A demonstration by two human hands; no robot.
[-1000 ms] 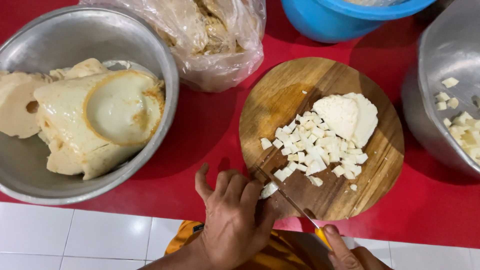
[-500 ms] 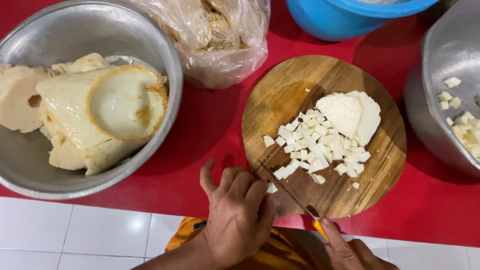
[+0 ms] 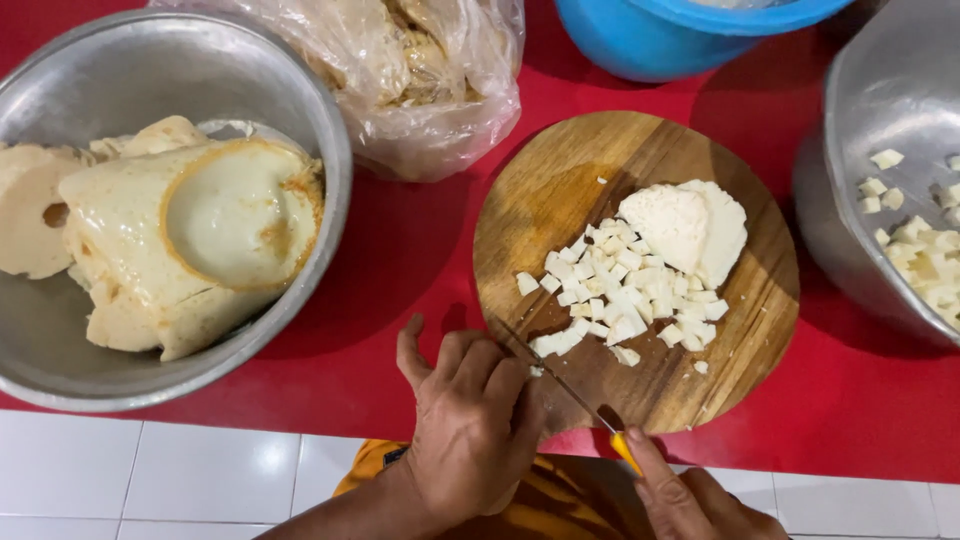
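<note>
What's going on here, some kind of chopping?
A person is dicing a pale white block on a round wooden cutting board. The right hand holds a yellow-handled knife with its blade low over the board's near edge, and the left hand rests by the blade. A heap of small white cubes lies beside the block. More cubes sit in a metal bowl on the right.

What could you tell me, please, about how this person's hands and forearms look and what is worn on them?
Both the left hand and the right hand are bare, with no gloves, rings or watch showing. The left forearm is bare too, with no sleeve in view. Below them shows orange-yellow clothing.
</note>
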